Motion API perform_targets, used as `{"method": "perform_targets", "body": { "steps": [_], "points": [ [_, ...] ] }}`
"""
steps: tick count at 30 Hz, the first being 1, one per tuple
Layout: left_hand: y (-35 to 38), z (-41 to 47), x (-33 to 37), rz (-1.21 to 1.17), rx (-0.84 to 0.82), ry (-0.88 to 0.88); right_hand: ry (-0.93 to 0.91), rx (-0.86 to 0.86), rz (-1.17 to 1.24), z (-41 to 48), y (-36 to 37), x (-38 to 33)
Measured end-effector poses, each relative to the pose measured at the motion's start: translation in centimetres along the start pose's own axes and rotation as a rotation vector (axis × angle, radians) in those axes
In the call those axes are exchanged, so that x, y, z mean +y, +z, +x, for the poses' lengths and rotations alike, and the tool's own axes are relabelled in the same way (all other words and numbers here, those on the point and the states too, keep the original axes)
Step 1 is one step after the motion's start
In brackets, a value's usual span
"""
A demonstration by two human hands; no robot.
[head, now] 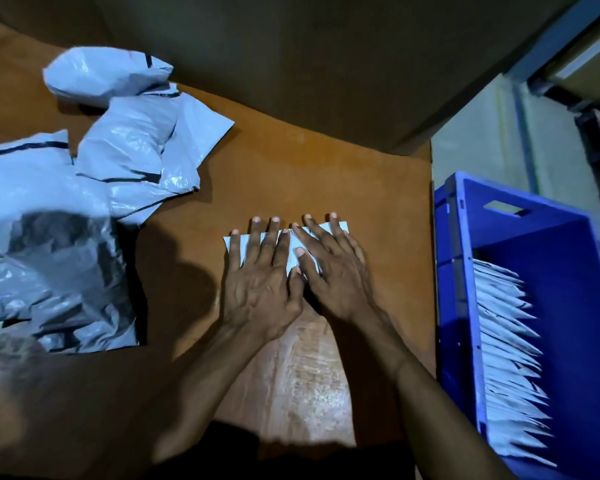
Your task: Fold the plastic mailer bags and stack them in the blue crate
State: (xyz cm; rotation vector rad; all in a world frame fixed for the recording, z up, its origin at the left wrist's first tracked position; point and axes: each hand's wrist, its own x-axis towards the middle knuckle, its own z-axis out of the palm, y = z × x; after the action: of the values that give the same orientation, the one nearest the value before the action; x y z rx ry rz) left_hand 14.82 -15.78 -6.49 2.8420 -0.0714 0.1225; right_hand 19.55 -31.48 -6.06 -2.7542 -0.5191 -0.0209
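Observation:
A small folded white mailer bag (294, 252) lies on the brown table (291, 174), mostly hidden under my hands. My left hand (261, 282) presses flat on its left half with straight, spread fingers. Beside it, my right hand (333, 268) lies flat on the right half, fingers straight, the two thumbs meeting. The blue crate (461, 271) stands to the right of the table and holds a row of several folded white bags (506, 358) leaning on edge.
A loose pile of unfolded grey-white mailer bags (94, 168) covers the table's left side. A dark wall or board (291, 64) rises behind the table. Shelving (596, 98) shows at the far right behind the crate.

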Motion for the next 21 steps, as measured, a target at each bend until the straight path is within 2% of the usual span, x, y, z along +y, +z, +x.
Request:
{"method": "perform_targets", "body": {
  "steps": [2, 5, 6, 10, 14, 16, 18, 19, 21],
  "points": [
    [-0.1, -0.1, -0.2, 0.001, -0.014, -0.002, -0.013, -0.100, 0.054, 0.4, -0.9, 0.2],
    [-0.4, 0.0, -0.7, -0.030, -0.039, -0.023, 0.045, -0.292, 0.337, 1.4, -3.0, 1.2],
    [-0.8, 0.2, -1.0, -0.045, -0.058, -0.031, 0.049, -0.311, 0.360, 1.8, -3.7, 1.8],
    [-4.0, 2.3, -3.0, -0.039, -0.150, -0.073, 0.005, -0.349, -0.048, 3.9, -5.4, 3.0],
    [-7.2, 5.0, -3.3, -0.098, -0.386, -0.146, -0.003, -0.460, -0.072, 5.6, -7.2, 1.8],
    [-8.9, 5.5, -3.8, -0.232, -0.436, -0.177, -0.028, -0.438, 0.011, 5.9, -9.0, 1.1],
    [-10.0, 4.9, -4.0, -0.373, -0.356, -0.176, -0.073, -0.317, 0.142, 5.7, -10.7, 0.6],
    [-10.4, 4.4, -3.8, -0.358, -0.218, -0.144, -0.088, -0.222, 0.192, 5.4, -11.5, 0.6],
    [-10.6, 3.3, -3.1, -0.193, 0.223, -0.006, -0.131, 0.012, 0.219, 4.0, -12.4, 0.6]
  ]
}}
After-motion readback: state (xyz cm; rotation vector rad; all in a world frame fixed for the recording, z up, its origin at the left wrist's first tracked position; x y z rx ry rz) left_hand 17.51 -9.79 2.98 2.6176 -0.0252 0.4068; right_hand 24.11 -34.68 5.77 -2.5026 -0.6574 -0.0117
